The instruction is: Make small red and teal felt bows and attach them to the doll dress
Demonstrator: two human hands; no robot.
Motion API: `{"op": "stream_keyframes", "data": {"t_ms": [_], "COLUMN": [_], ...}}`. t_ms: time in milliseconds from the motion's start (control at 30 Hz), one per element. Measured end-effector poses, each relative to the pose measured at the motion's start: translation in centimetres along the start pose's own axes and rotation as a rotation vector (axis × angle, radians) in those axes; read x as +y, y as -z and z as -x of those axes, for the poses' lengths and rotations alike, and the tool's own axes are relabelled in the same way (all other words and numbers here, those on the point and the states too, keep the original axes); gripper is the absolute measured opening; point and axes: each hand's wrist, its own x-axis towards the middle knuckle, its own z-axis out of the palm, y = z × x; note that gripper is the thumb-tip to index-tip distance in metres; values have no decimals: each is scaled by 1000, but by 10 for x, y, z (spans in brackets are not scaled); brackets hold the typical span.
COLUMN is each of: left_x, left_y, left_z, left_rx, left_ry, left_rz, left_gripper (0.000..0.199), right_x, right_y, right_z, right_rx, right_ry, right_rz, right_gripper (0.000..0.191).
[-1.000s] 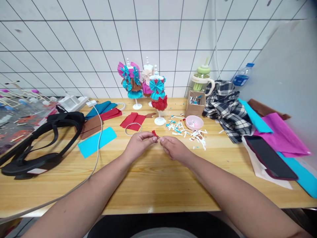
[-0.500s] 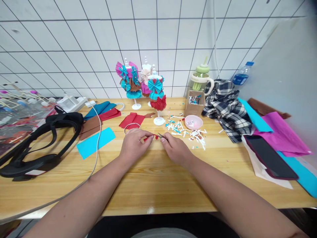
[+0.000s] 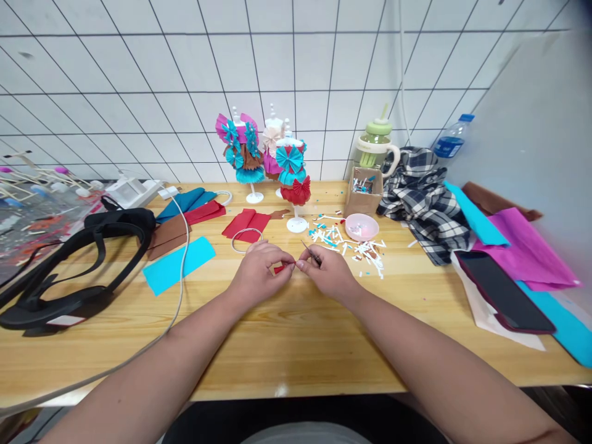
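At the centre of the head view, just above the pale wooden tabletop (image 3: 287, 333), a small red folded paper piece (image 3: 279, 269) shows only as a sliver of crimson between the fingertips; its full shape is hidden by the fingers. Left hand (image 3: 259, 274): fingers curled, thumb and forefinger pinched together on the red paper piece, knuckles upward, wrist low over the wood. Right hand (image 3: 329, 273): fingers likewise curled and closed, its thumb and forefinger meeting the left hand's fingertips at the paper, while a thin dark metal tool (image 3: 311, 252), either tweezers or a needle, slants up and away from its grip. Both forearms run in from the lower corners and converge toward the middle, so that the two hands lie tip to tip. Just behind the left hand lies a thin white wire ring (image 3: 246, 239), partly over flat red paper sheets (image 3: 247, 222). Behind the right hand lie scattered white and blue paper snippets (image 3: 351, 243) and a shallow pink plastic bowl (image 3: 362, 227). Farther back, near the tiled wall, stand small white mannequin stands dressed in pleated blue, magenta and red paper (image 3: 272, 154). Left of the hands lie a blue paper rectangle (image 3: 178, 265) and a black strapped headset (image 3: 74, 271); at the right, a dark phone (image 3: 504, 290) rests on white paper, well apart from the hands.
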Motion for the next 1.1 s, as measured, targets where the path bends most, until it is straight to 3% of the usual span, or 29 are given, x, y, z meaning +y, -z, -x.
{"op": "stream_keyframes", "data": {"t_ms": [167, 300, 433, 533, 600, 867, 1000, 1100], "left_x": [1, 2, 3, 0, -2, -7, -6, -5], "left_y": [0, 3, 4, 2, 0, -5, -5, -5], "left_z": [-1, -2, -3, -4, -4, -2, -2, -2], "left_rx": [-24, -18, -12, -14, -36, -53, -68, -99], "left_ry": [45, 160, 276, 381, 459, 667, 712, 682], "left_rz": [119, 248, 353, 477, 573, 1077, 1236, 1206], "left_gripper": [11, 12, 17, 23, 28, 37, 31, 36], "right_x": [2, 5, 11, 16, 18, 20, 14, 5], "right_y": [0, 1, 21, 42, 48, 24, 20, 16], "right_z": [0, -3, -10, -16, -18, -7, -4, -3], "right_rx": [-71, -53, 108, 274, 254, -103, 11, 42], "right_ry": [29, 29, -4, -102, -138, -13, 127, 146], "right_rz": [-19, -29, 235, 466, 486, 690, 661, 370], "right_gripper": [14, 15, 21, 45, 52, 27, 28, 21]}}
